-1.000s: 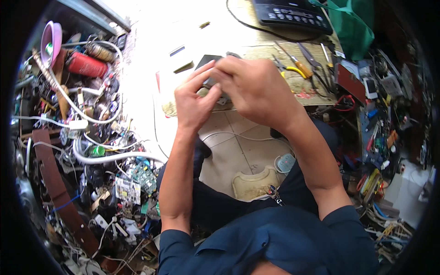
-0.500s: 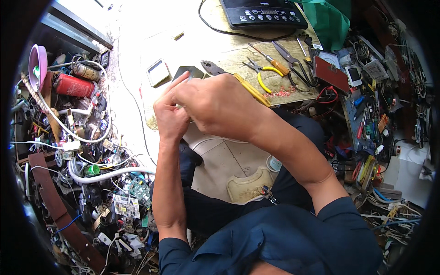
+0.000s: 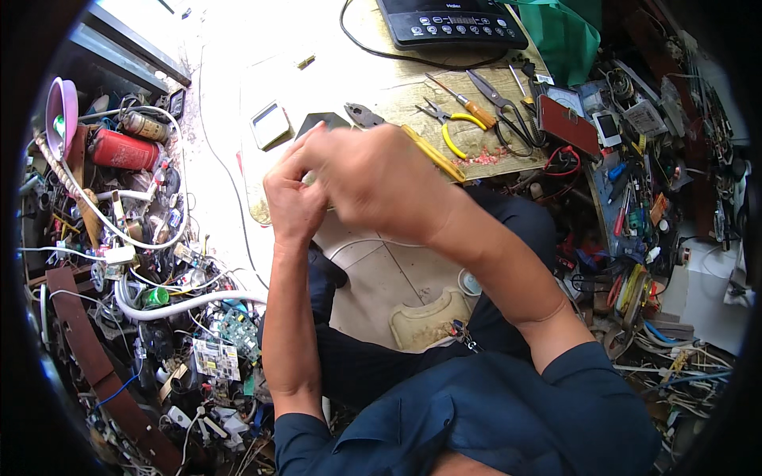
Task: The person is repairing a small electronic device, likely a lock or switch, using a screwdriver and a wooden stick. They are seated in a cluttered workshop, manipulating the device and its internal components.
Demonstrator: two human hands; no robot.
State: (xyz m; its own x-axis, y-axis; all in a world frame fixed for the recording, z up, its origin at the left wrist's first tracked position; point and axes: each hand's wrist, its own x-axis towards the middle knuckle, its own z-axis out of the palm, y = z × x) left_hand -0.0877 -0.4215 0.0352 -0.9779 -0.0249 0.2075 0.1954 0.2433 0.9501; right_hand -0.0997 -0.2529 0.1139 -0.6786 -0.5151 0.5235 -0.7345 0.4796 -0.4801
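Observation:
Both my hands are up close together over the near edge of the wooden table (image 3: 254, 178). My left hand (image 3: 292, 202) is closed, its fingers bent in toward the right. Across its fingertips lies my right hand (image 3: 373, 170), a closed fist slightly blurred by motion. Whatever they grip is hidden by the fingers. Just beyond them shows a dark flat piece (image 3: 320, 121), partly covered. Pliers with yellow handles (image 3: 432, 153) lie right beside my right hand. To the left of the dark piece is a small square frame with a pale face (image 3: 271, 125).
Farther right lie yellow-handled cutting pliers (image 3: 452, 131), a wooden-handled screwdriver (image 3: 476, 113) and black scissors (image 3: 508, 111). A black induction cooker (image 3: 452, 28) stands at the back. Heaped electronic scrap (image 3: 214, 357) and a red cylinder (image 3: 123, 149) crowd the left side.
My right fist has turned slightly and moved a little down against my left hand. The whole view has shifted slightly; the tools lie as before.

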